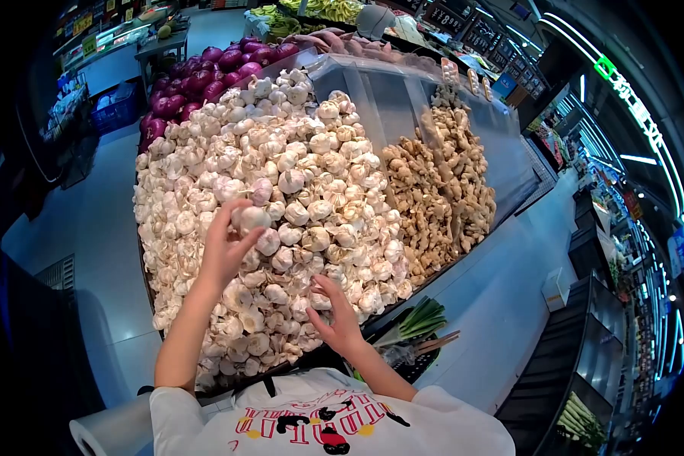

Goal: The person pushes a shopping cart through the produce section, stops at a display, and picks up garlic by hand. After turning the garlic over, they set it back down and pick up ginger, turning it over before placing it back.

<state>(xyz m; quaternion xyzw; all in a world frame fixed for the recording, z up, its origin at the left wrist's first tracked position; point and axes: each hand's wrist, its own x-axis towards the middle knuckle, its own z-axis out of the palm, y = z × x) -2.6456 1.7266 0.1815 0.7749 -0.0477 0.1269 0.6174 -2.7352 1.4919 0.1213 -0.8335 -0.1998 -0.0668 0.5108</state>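
A large heap of garlic bulbs (311, 175) fills the display in front of me. Over its middle, my left hand (229, 242) is closed on a garlic bulb (252, 219), gripped between thumb and fingers. My right hand (336, 313) is lower and to the right, close above the garlic near the front edge. Its thumb and fingers are apart, with a garlic bulb in the heap visible between them, and nothing appears held.
Ginger (448, 182) is piled right of the garlic, with red onions (197, 80) behind on the left and sweet potatoes (349, 45) at the back. Leeks (422, 319) stand low on the right, near a plastic roll (102, 435) at bottom left.
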